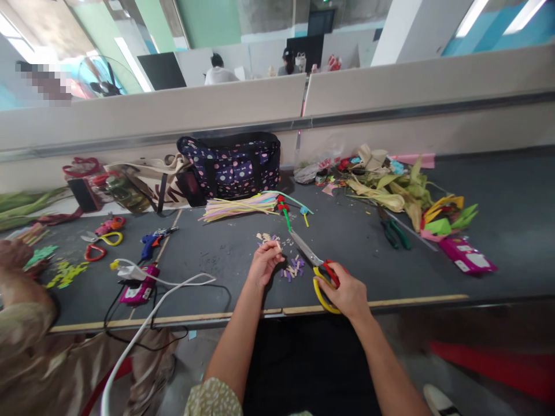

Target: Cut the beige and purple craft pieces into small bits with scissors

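My right hand (350, 289) is wrapped round the red and yellow handles of a pair of scissors (306, 248), whose blades point away to the upper left and look closed or nearly so. My left hand (265, 261) pinches a small pale strip piece (278, 246) between thumb and fingertips. Small purple and cream pieces (293, 269) lie on the table between my hands, with more pale pieces (266, 237) just behind the left one. Beyond the scissor tips is a green stem with red pompoms (284, 209), beside a bundle of pastel strips (240, 207).
A dotted dark bag (234, 164) stands at the back. Dried husks (403, 193), green-handled pliers (394, 231) and a magenta pack (467, 256) lie right. Leftward are a blue glue gun (150, 244), a white cable (173, 289), other scissors (102, 242) and a co-worker's hand (15, 254).
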Tool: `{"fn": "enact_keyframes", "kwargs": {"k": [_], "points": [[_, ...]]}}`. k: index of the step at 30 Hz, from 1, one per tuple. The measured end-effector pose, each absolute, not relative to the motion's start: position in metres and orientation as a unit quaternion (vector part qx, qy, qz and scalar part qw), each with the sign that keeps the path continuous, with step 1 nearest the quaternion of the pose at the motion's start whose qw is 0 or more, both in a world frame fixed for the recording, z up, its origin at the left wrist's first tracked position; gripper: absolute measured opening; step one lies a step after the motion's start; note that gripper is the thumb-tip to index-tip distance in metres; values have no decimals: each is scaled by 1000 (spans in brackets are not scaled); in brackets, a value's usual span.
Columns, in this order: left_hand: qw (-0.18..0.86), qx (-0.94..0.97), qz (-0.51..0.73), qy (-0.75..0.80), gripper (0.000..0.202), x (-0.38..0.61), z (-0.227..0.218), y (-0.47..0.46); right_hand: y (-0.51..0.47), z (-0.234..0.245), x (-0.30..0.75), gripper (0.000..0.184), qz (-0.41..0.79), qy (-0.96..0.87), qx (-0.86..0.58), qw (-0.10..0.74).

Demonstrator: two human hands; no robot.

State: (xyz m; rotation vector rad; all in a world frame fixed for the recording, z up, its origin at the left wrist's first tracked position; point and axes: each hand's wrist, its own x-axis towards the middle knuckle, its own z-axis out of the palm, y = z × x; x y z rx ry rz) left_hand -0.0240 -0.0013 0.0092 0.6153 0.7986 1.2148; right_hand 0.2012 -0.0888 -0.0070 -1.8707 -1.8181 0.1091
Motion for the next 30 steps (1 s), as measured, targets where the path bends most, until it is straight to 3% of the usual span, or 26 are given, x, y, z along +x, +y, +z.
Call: {"fn": "enact_keyframes", "kwargs": {"k": [7, 11, 30], "points": [[433, 374, 637, 517, 20, -27, -6, 2, -85, -7, 205, 51, 95, -672, -698, 227], [353, 414, 618, 567, 11, -33, -14, 3, -84, -6, 205, 53, 107, -669, -702, 217], [266, 433, 581, 636, 12, -45, -13, 9, -83, -8, 206, 54, 119, -667, -702, 220]]}}
